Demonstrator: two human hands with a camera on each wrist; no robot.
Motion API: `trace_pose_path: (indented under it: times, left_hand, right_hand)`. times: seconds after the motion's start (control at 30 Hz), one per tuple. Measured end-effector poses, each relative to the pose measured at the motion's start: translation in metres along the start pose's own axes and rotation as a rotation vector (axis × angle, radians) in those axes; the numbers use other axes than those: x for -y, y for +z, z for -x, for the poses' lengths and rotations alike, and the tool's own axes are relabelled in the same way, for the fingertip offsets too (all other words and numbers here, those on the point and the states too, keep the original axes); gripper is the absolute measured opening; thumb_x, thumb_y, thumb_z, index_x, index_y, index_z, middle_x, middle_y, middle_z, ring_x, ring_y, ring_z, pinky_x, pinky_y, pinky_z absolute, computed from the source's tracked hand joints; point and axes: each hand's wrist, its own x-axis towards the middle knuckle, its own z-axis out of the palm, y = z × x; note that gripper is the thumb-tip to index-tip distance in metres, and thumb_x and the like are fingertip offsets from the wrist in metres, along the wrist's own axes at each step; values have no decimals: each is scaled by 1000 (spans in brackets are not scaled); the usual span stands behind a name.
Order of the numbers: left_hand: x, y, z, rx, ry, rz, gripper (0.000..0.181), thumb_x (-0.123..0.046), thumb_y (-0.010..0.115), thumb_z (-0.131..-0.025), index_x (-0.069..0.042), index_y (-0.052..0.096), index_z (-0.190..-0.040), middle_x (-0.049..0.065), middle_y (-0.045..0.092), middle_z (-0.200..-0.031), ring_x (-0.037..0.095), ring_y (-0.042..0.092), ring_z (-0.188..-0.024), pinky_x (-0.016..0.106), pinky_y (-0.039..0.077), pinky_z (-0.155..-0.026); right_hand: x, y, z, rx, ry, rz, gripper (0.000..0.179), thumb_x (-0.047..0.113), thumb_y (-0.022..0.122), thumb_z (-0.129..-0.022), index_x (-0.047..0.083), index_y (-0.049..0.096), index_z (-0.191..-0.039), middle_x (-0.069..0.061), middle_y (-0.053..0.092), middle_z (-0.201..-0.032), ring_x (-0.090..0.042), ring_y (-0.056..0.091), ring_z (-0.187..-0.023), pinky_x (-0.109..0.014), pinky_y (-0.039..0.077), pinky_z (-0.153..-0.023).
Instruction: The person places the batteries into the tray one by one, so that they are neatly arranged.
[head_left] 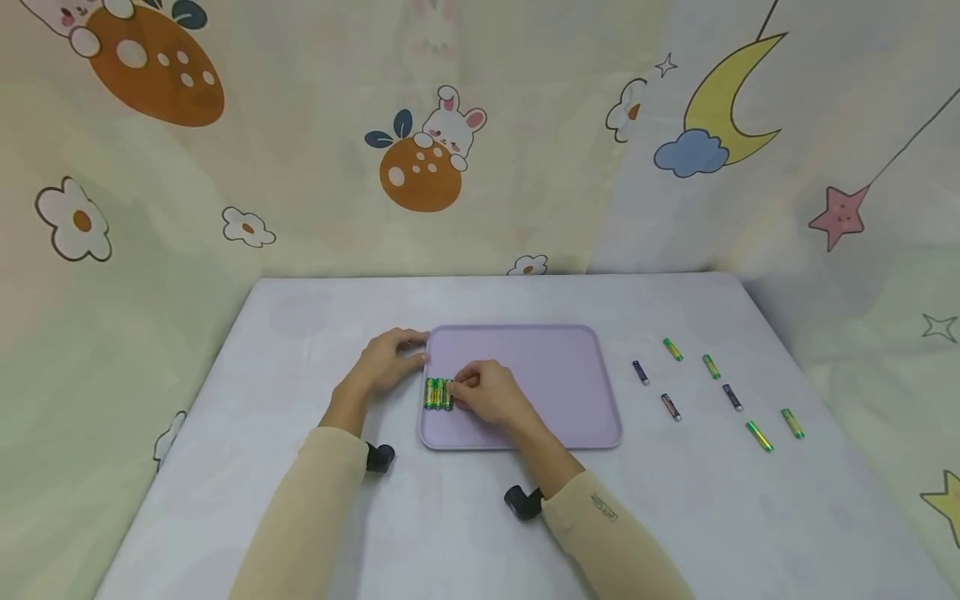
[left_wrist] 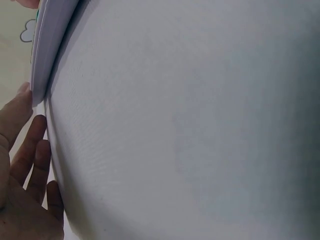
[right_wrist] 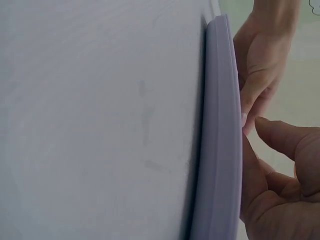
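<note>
Head view gives me most of it: lilac rectangular tray with rounded corners and a raised rim (head_left: 540,392) on the white worktop (head_left: 442,533). Three green-and-gold cylindrical batteries (head_left: 438,393) lie side by side at the tray's left end, parallel, close together.

Right hand (head_left: 487,392) is over the tray, fingers bent, fingertips at the rightmost battery of that row and partly covering it. I can't tell whether it's pinching that battery or only touching it; my right wrist view has the thumb apart from the fingers, with the tray's rim hiding the fingertips.

Left hand (head_left: 386,360) is at the tray's left edge, fingers loose and spread, thumb against the rim, holding nothing. Left wrist view cuts this hand off at the frame edge and is mostly white worktop; a sliver of green shows behind the rim, too little to identify.

Right of the tray, seven loose batteries lie scattered: four green-and-yellow cylindrical batteries (head_left: 759,436) and three dark-bodied cylindrical batteries (head_left: 732,397). Labels too small for me to read. Beige sleeves (head_left: 307,508) run out of frame at the bottom. Behind, pale printed cloth (head_left: 315,150), its upper-left rabbit cropped.
</note>
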Motion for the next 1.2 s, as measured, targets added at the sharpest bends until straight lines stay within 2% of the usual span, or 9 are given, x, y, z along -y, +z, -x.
trace_pose_path:
  times: [0.17,0.37,0.7,0.93,1.2]
  left_hand:
    - [-2,-1,-1,-13,-9,-13,46,-34,70,-98,-21,62,-142,11,59,-144,36,50,-138,57,36,-118]
    - [-7,-3,1,-5,-26,2,47,-32,70,-99,-21,61,-143,11,58,-146,36,49,-139,57,34,-119]
    - [-7,0,1,-10,-19,-1,47,-31,71,-98,-19,62,-142,10,59,-145,35,49,-139,55,35,-119]
    - [-7,0,1,-5,-35,-4,47,-31,70,-99,-20,62,-143,10,58,-145,35,49,-139,55,35,-119]
    - [-3,2,0,-4,-28,-16,47,-32,70,-99,-19,61,-143,11,58,-145,35,49,-139,55,36,-119]
  right_hand:
    - [-3,-7,4,-3,-57,72,22,25,71,-97,5,74,-107,1,73,-84,-10,68,-73,-28,55,-73]
    - [-10,-17,12,38,-80,85,24,31,70,-97,8,74,-103,3,72,-80,-11,67,-73,-30,54,-75]
    - [-24,-40,30,88,-155,72,26,32,69,-97,10,73,-111,2,72,-93,-13,65,-84,-29,56,-78]
    - [-36,-58,36,93,-148,59,30,33,69,-98,10,71,-118,3,71,-100,-14,65,-92,-32,55,-88]
    - [-53,-81,39,104,-141,28,36,30,69,-98,5,68,-124,-3,71,-105,-17,64,-95,-32,55,-86]
